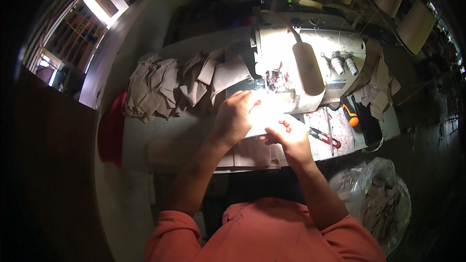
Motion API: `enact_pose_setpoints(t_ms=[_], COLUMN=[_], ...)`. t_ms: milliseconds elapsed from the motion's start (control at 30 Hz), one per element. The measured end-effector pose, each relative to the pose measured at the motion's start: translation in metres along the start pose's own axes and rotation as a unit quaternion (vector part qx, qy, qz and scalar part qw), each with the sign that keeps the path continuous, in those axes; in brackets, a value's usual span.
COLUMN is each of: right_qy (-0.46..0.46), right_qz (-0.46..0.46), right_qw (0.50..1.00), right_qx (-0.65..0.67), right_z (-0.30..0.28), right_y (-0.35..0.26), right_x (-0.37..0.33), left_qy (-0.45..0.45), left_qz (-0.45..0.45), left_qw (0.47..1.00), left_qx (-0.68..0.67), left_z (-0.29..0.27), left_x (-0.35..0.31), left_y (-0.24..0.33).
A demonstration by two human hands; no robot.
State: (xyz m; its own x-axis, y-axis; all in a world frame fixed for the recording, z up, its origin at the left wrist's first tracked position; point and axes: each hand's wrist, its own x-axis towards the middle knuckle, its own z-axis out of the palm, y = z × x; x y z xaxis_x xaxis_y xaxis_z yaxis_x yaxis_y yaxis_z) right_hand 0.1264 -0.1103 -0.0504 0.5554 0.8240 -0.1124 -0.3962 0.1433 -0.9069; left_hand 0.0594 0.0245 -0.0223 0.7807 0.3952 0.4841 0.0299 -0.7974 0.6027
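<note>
Both my hands are at the front of a white sewing machine (357, 46), under its bright lamp (309, 70). A piece of fabric (260, 122), bleached nearly white by the glare, lies between them. My left hand (236, 116) is closed on its left side, close to the needle area, fingers curled. My right hand (290, 138) pinches its near right edge between thumb and fingers. Glare hides the fingertips and the needle. Flat beige fabric pieces (251, 154) lie at the table's front edge, below my hands.
Left of the machine lie heaped beige pieces (153, 87) and folded ones (198, 80). To the right are a red-handled tool (326, 139), an orange-ended object (353, 120) and more fabric (377, 92). Thread cones (416, 26) stand behind. A clear plastic bag (383, 199) holds fabric pieces.
</note>
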Motion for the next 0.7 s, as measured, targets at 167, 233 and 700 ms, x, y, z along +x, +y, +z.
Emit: enact_pose_setpoints(t_ms=[167,233,700], right_qy=[0.026,0.037,0.031], right_qz=[-0.035,-0.064,-0.044], right_qw=[0.999,0.995,0.995], right_qx=[0.024,0.070,-0.079], right_z=[-0.005,-0.001,-0.004], right_y=[0.015,0.017,0.008], right_x=[-0.006,-0.004,0.019], left_qy=[-0.102,-0.079,-0.057], left_qz=[0.066,0.064,0.095], left_qw=[0.984,0.990,0.990], left_qx=[0.133,0.095,0.088], left_z=[0.004,0.004,0.007], left_x=[-0.006,0.002,0.001], left_y=[-0.008,-0.008,-0.018])
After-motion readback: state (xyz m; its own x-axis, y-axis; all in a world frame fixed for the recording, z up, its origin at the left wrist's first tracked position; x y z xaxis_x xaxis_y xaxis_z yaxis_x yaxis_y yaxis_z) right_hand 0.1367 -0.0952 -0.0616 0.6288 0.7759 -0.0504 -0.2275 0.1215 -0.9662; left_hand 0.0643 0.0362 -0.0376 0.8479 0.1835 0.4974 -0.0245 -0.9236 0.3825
